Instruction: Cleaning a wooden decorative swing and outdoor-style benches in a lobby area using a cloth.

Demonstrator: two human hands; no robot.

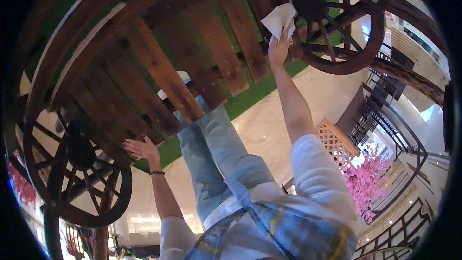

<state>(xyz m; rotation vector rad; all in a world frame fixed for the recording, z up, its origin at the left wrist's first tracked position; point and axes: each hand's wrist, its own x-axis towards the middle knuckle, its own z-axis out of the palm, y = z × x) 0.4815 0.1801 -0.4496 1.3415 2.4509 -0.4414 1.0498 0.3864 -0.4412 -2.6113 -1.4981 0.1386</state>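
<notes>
A slatted dark wooden bench seat [213, 39] stretches before me, with gaps between its planks. My right hand [279, 48] holds a white cloth [279, 18] near the seat's right end, close beside a spoked wooden wheel [314, 5]. At the left end, my left hand [144, 150] is spread, with no object in it, by the front ends of the slats. Whether its palm touches the wood I cannot tell. A second wooden wheel [81, 155] stands left of that hand. The bench's back rail [90, 50] curves along the upper left.
Green artificial turf [249, 104] lies under the bench, bordering a beige floor [260, 133]. To the right are a wooden lattice panel [335, 142], pink blossoms [368, 180] and dark railings [400, 119]. My legs [216, 151] reach the seat's front edge.
</notes>
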